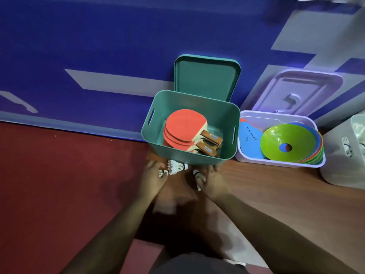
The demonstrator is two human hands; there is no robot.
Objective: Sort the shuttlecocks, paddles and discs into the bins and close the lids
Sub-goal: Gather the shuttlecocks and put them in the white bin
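Our left hand (153,173) curls over two shuttlecocks (174,167) on the floor, fingers bent around one whose cork tip peeks out low at the left, while a second lies feathers-left and cork-right just beside the fingertips. Our right hand (212,179) is cupped and closing on a third shuttlecock (198,176), its white cork and dark band showing between thumb and fingers; blur keeps us from telling how firmly either hand grips. We judge these to be very light and easily crushed, so they are best taken by the stiff cork end or cradled loosely around the feather skirt, never squeezed. Just beyond our hands stands the green bin (156,107), open, holding a stack of red paddles (184,127) with wooden handles pointing right; its green lid (206,78) leans upright against the blue wall (98,46) behind. Touching it on the right is the lilac bin (242,153), filled with coloured discs (287,143), a green one on top, its lilac lid (300,91) propped behind. Farther right, at the frame edge, a white bin (335,155) appears to hold shuttlecocks already. The wooden floor (276,194) near us lies open on the right, giving a free path across the front of both bins to the white one.
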